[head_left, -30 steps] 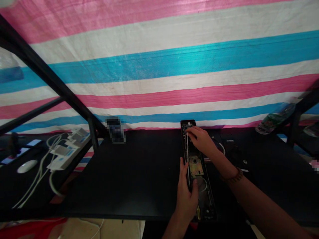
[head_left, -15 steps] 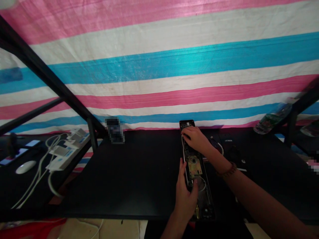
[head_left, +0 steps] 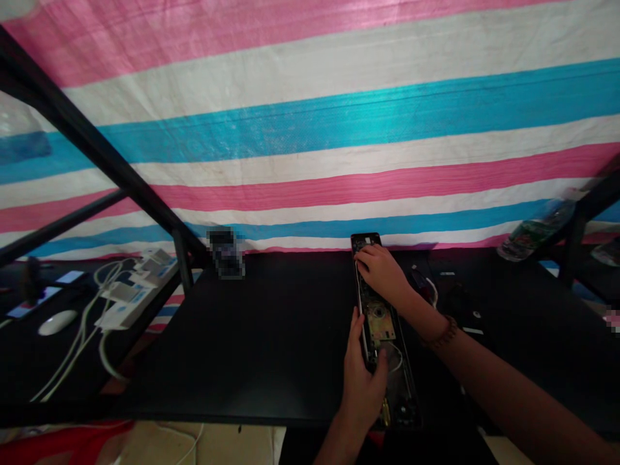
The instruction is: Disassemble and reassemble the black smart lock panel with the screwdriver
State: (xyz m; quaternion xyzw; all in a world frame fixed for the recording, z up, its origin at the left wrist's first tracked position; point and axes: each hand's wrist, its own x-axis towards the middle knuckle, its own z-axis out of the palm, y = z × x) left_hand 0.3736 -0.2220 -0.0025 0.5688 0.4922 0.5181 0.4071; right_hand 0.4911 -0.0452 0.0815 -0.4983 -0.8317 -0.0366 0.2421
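Note:
A long, narrow black housing, looking like an opened electronic door lock (head_left: 383, 323), lies lengthwise on the black table with its inner parts exposed. A yellowish metal plate with a round part sits at its middle. My left hand (head_left: 363, 381) grips the lower half, fingers along the left edge and thumb over the inside. Near the top end, my right hand (head_left: 382, 271) has its fingers pinched at a white wire (head_left: 359, 290) that runs down the left side. The fingertips partly hide the wire's upper end. Another thin white wire loops beside my left thumb.
Right of the housing lie a white cable (head_left: 433, 294) and small loose parts. A plastic bottle (head_left: 537, 229) leans at the back right. On the left are a power strip (head_left: 130, 303) with cables, a white mouse (head_left: 57, 322) and a slanted black frame bar (head_left: 97, 139).
The whole view has shifted slightly, so things appear a little further right. Both hands keep nearly the same places on the housing.

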